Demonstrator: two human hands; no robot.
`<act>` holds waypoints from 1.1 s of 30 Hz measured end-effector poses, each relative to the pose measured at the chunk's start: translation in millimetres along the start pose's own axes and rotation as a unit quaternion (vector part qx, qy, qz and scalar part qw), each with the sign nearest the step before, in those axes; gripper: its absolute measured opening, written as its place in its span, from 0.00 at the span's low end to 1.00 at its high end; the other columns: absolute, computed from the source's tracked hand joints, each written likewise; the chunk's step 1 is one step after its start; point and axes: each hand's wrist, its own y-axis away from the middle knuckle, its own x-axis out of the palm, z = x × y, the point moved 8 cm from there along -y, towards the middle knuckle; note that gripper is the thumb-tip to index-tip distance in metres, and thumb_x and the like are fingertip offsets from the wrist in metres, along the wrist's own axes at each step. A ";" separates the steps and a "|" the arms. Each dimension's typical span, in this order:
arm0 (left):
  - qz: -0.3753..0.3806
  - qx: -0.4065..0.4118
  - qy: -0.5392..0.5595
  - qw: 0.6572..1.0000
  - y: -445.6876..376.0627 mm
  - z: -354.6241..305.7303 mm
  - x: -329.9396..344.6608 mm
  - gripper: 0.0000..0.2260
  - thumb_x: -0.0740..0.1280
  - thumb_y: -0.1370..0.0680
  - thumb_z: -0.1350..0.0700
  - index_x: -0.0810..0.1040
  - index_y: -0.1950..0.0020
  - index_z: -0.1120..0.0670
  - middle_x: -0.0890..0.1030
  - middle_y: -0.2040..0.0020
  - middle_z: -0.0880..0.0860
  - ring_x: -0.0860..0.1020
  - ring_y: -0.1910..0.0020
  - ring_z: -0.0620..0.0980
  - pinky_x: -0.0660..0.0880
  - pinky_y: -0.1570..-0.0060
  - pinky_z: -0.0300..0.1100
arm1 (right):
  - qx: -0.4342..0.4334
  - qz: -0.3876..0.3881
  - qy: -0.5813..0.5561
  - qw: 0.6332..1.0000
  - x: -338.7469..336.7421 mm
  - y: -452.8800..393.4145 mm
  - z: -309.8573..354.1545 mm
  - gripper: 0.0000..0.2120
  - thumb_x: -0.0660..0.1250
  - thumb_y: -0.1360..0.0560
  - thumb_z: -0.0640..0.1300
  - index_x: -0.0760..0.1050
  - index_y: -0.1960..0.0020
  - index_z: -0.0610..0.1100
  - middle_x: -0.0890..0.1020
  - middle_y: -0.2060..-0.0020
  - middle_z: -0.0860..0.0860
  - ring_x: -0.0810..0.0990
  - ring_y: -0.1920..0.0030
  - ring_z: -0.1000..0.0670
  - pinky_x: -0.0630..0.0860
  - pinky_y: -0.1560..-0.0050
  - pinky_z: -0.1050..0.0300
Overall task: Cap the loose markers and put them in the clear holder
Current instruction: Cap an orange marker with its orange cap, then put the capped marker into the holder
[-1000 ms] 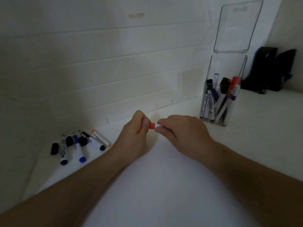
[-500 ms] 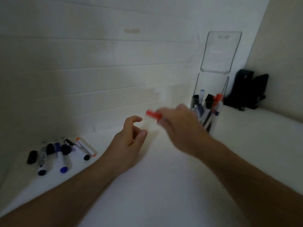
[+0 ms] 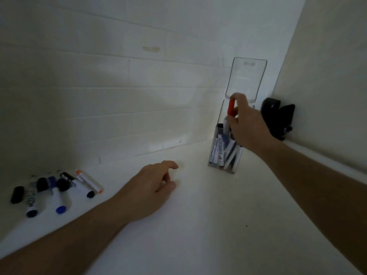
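Against the back wall, toward the white counter's right end, stands the clear holder of capped markers — labels too blurred to read. Right hand pinches a red-capped marker upright above it. Left hand rests loosely open, empty. Loose markers lie at the left end.

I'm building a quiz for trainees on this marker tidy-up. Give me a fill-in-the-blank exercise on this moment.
1. The right hand holds a marker with a ____ cap over the clear holder.
2. The left hand is ____, holding nothing.
3. The loose markers lie to the ____ of the left hand.
4. The markers in the holder stand ____ end up.

Missing words: red; empty; left; capped
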 end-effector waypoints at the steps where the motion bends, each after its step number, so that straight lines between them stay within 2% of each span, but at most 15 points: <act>1: 0.002 -0.002 -0.001 1.000 0.4 1.2 0.7 0.16 0.62 0.19 0.47 0.68 0.32 0.39 0.76 0.51 0.40 0.73 0.50 0.40 0.71 0.50 0.39 | -0.010 -0.005 0.022 1.000 4.1 -0.3 0.4 0.20 0.62 0.17 0.42 0.58 0.30 0.53 0.81 0.51 0.44 0.83 0.60 0.47 0.84 0.59 0.47; 3: 0.004 -0.002 -0.005 1.000 1.0 1.4 1.4 0.16 0.63 0.20 0.47 0.68 0.32 0.38 0.75 0.50 0.39 0.72 0.48 0.39 0.72 0.48 0.40 | -0.017 -0.008 0.042 0.999 9.9 -1.9 1.7 0.15 0.60 0.16 0.43 0.59 0.33 0.51 0.81 0.56 0.45 0.82 0.62 0.46 0.83 0.61 0.45; 6: 0.009 0.004 -0.015 1.000 1.7 0.6 2.4 0.15 0.64 0.20 0.47 0.68 0.34 0.37 0.74 0.50 0.38 0.72 0.48 0.39 0.72 0.48 0.40 | -0.038 0.005 0.136 0.990 13.7 -5.5 5.5 0.05 0.56 0.15 0.45 0.68 0.42 0.45 0.80 0.62 0.46 0.80 0.64 0.46 0.78 0.65 0.51; 8: 0.010 0.005 -0.020 1.000 2.6 1.4 2.5 0.14 0.64 0.20 0.47 0.69 0.35 0.37 0.74 0.50 0.38 0.72 0.48 0.38 0.72 0.48 0.39 | -0.035 -0.003 0.160 0.986 13.8 -5.9 0.4 0.10 0.55 0.15 0.47 0.72 0.48 0.43 0.80 0.62 0.46 0.79 0.63 0.46 0.74 0.64 0.53; 10: 0.006 0.010 -0.017 1.000 2.8 1.5 2.2 0.14 0.64 0.20 0.47 0.69 0.35 0.37 0.74 0.50 0.38 0.71 0.48 0.38 0.72 0.48 0.39 | -0.020 0.001 0.144 0.989 15.8 -6.9 -7.6 0.11 0.55 0.15 0.46 0.74 0.49 0.43 0.80 0.62 0.46 0.79 0.61 0.45 0.73 0.63 0.54; 13: 0.004 0.015 -0.024 1.000 2.4 0.2 3.0 0.14 0.64 0.20 0.46 0.69 0.35 0.37 0.73 0.50 0.38 0.71 0.48 0.38 0.71 0.48 0.37 | -0.027 0.015 0.136 0.990 20.4 -10.3 -10.1 0.09 0.59 0.16 0.43 0.77 0.50 0.43 0.80 0.56 0.46 0.79 0.54 0.45 0.70 0.55 0.55; 14: 0.004 0.016 -0.027 0.999 2.2 0.6 3.5 0.13 0.64 0.20 0.46 0.69 0.35 0.37 0.73 0.50 0.38 0.71 0.48 0.38 0.71 0.47 0.37 | -0.038 -0.004 0.126 0.991 17.0 -9.6 -7.4 0.09 0.60 0.17 0.42 0.78 0.49 0.42 0.79 0.54 0.46 0.78 0.52 0.45 0.69 0.53 0.55; 17: 0.006 0.023 -0.039 0.999 2.0 1.5 4.7 0.11 0.65 0.20 0.46 0.72 0.38 0.38 0.74 0.51 0.38 0.71 0.49 0.39 0.71 0.47 0.38 | -0.104 -0.127 0.095 0.982 -1.1 8.8 13.2 0.07 0.64 0.19 0.41 0.80 0.49 0.41 0.78 0.52 0.45 0.75 0.50 0.43 0.69 0.49 0.53; 19: 0.004 0.042 -0.032 0.999 1.0 -1.7 1.8 0.08 0.66 0.22 0.49 0.77 0.43 0.41 0.75 0.52 0.40 0.74 0.51 0.39 0.71 0.49 0.36 | -0.144 -0.145 0.067 0.977 7.1 32.1 36.9 0.05 0.66 0.21 0.42 0.80 0.50 0.42 0.78 0.53 0.46 0.72 0.50 0.45 0.69 0.49 0.52; 22: -0.021 0.057 -0.054 0.997 -3.0 -8.0 -27.4 0.07 0.68 0.24 0.54 0.84 0.49 0.46 0.80 0.54 0.45 0.78 0.56 0.42 0.70 0.54 0.30 | -0.205 -0.035 0.001 0.978 60.1 68.6 86.7 0.04 0.67 0.23 0.43 0.81 0.54 0.45 0.78 0.56 0.49 0.74 0.54 0.48 0.72 0.51 0.53; 24: -0.071 0.039 -0.086 0.993 -5.4 -4.0 -64.9 0.07 0.68 0.25 0.55 0.85 0.51 0.46 0.82 0.58 0.46 0.79 0.60 0.44 0.73 0.55 0.35 | -0.230 0.035 -0.061 0.971 98.5 86.7 119.4 0.05 0.67 0.24 0.42 0.82 0.53 0.45 0.80 0.59 0.50 0.76 0.58 0.50 0.71 0.53 0.58; 27: -0.121 -0.096 -0.097 0.983 4.0 37.8 -125.4 0.06 0.69 0.23 0.54 0.84 0.52 0.44 0.81 0.59 0.43 0.78 0.60 0.39 0.73 0.56 0.33 | -0.186 0.174 -0.128 0.959 148.8 103.6 162.7 0.11 0.66 0.22 0.48 0.82 0.41 0.48 0.83 0.50 0.53 0.77 0.55 0.55 0.68 0.50 0.65; 29: -0.120 -0.186 -0.083 0.972 15.9 72.1 -152.8 0.06 0.68 0.23 0.53 0.83 0.52 0.43 0.83 0.56 0.42 0.80 0.57 0.40 0.75 0.53 0.36 | -0.174 0.240 -0.156 0.942 175.5 111.2 189.4 0.16 0.66 0.21 0.50 0.79 0.34 0.49 0.82 0.42 0.52 0.79 0.49 0.53 0.70 0.46 0.64; 31: -0.106 -0.247 -0.099 0.958 25.1 92.7 -164.7 0.08 0.66 0.22 0.54 0.84 0.49 0.43 0.83 0.51 0.45 0.81 0.53 0.45 0.77 0.52 0.40 | -0.202 0.269 -0.168 0.927 191.7 117.5 217.9 0.16 0.66 0.21 0.49 0.78 0.33 0.48 0.81 0.41 0.48 0.80 0.47 0.48 0.73 0.44 0.60; 33: -0.122 -0.286 -0.122 0.943 31.9 104.1 -167.6 0.12 0.63 0.22 0.59 0.83 0.47 0.45 0.82 0.49 0.47 0.80 0.55 0.47 0.75 0.57 0.38 | -0.246 0.273 -0.150 0.918 204.8 120.1 239.4 0.12 0.65 0.20 0.48 0.81 0.39 0.47 0.80 0.46 0.44 0.80 0.49 0.44 0.77 0.46 0.52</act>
